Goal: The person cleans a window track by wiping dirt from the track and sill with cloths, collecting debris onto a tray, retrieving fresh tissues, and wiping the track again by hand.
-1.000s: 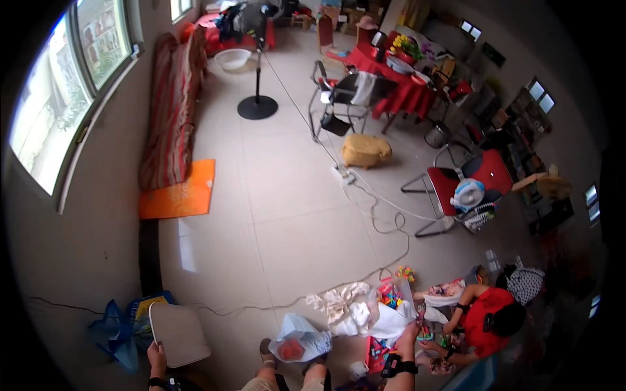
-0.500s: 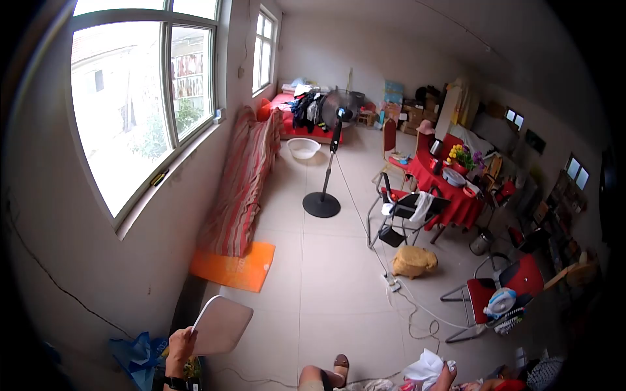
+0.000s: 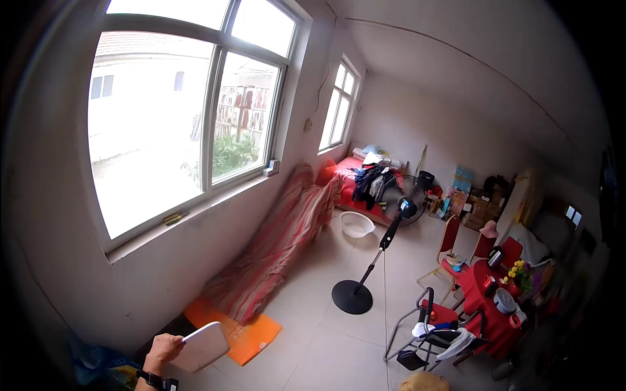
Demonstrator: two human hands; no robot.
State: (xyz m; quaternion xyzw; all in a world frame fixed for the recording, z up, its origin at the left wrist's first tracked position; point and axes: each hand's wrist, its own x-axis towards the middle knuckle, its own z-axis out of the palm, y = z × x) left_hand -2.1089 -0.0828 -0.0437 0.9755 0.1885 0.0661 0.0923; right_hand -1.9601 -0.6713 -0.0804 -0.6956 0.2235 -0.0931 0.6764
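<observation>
Window (image 3: 212, 117): left wall, light frame, bright exterior behind the glass. Cover (image 3: 274, 251): red-striped cloth, draped in a long slope along the wall below the window. Bed (image 3: 339, 186): red bedding, dark clothes piled on top, far end of the room. Table (image 3: 479, 306): red cloth, right side. Fan (image 3: 388, 236): upright on a round black base, between the cover and the table.

Sheet (image 3: 257, 335): flat, orange, on the floor at the lower end of the cover. Bag (image 3: 98, 365): blue, crumpled, lower left corner of the view.

Panel (image 3: 203, 348): thin, flat, pale beige-grey face, plain; corners rounded; a narrow, brighter white rim shows along the upper left edge. Position: lower left of the view, held tilted, overlapping the near part of the sheet in view. Contact between panel and sheet cannot be determined.

Left hand (image 3: 164, 348): grasping the panel by its left edge, fingers curled. Right hand: outside the view; state cannot be determined.

Band (image 3: 150, 379): black, around the left wrist.
</observation>
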